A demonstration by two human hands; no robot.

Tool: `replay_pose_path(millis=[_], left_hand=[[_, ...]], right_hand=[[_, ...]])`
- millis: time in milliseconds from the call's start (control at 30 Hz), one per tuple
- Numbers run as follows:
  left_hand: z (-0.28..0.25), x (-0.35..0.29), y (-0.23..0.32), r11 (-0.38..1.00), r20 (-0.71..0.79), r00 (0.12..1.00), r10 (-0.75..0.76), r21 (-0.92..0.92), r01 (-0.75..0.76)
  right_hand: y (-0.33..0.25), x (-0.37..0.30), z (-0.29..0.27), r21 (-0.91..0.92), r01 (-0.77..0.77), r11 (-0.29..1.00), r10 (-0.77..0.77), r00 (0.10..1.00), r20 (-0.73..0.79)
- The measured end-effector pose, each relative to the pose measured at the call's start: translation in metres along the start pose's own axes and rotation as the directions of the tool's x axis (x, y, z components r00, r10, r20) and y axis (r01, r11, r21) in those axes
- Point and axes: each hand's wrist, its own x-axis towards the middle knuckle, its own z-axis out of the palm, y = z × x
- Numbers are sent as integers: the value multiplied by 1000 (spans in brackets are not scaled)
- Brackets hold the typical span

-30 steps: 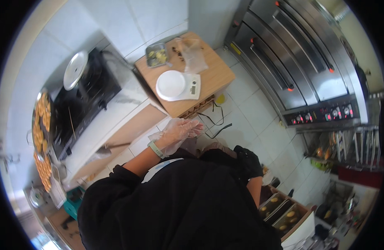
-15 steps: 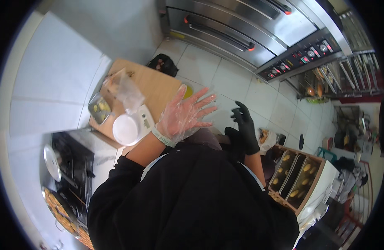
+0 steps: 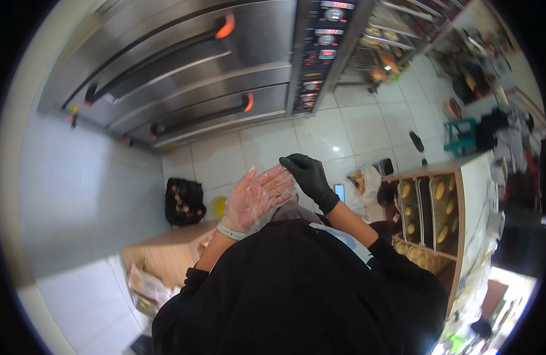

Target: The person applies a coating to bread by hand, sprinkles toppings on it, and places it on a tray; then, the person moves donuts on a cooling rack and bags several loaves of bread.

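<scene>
My left hand point(image 3: 252, 198) is held palm up in front of my body, fingers spread, inside a loose clear plastic glove point(image 3: 262, 208). A pale band circles that wrist. My right hand point(image 3: 310, 180) wears a snug black glove and has come over from the right. Its thumb and fingertips are closed at the tips of the left fingers, pinching the clear glove there. Part of the pinch is hidden behind the black fingers.
A steel deck oven point(image 3: 184, 77) with long handles stands ahead. A wooden table point(image 3: 160, 254) is at left, near a black bag point(image 3: 184, 202) on the floor. At right, a wooden rack point(image 3: 459, 213) holds trays of bread. A phone point(image 3: 339, 192) and teal stool point(image 3: 459, 137) also show.
My view has turned right, toward the oven. My right hand has moved left from apart to meet the left fingertips, its fingers closing on the clear glove. The left hand stays spread.
</scene>
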Motion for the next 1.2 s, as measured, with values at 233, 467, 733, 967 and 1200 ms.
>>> replay_pose_path(millis=[233, 467, 733, 967, 1200], left_hand=[[52, 137, 7, 900, 45, 929, -368, 268, 344], [74, 261, 12, 785, 117, 843, -525, 451, 425], [120, 402, 42, 736, 117, 743, -659, 304, 605], [118, 515, 18, 626, 80, 642, -763, 344, 700], [142, 606, 12, 483, 126, 534, -836, 632, 607]], right_hand=[[35, 30, -113, -161, 51, 986, -134, 815, -564], [68, 61, -209, -88, -90, 992, -28, 523, -852], [111, 123, -275, 837, 310, 450, 483, 704, -521], [132, 167, -313, 373, -71, 925, 349, 546, -762], [247, 134, -458, -714, -495, -495, 409, 592, -694]])
